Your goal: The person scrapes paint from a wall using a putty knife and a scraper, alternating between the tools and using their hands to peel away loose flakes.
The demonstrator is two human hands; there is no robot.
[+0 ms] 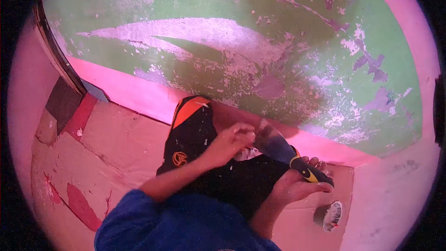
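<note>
My right hand (297, 187) is wrapped around the black-and-yellow handle of a putty knife (274, 146). Its wide metal blade points up and to the left, over my lap. Just left of the blade tip is my left hand (231, 144), its fingers loosely curved and apart, with nothing visible held in them. A pale, whitish patch of debris (248, 153) shows below those fingers, over my dark trousers (186, 135). In front of me stands a green wall (195, 49) with paint scraped off in large pale patches.
Right of my right hand, a small tub (332, 216) with a white-smeared rim lies on the floor. Cardboard-like sheeting (121, 135) covers the floor at left, with torn red patches (83, 204). A dark-edged frame (58, 49) stands at the left, and a pale side wall (390, 200) at the right.
</note>
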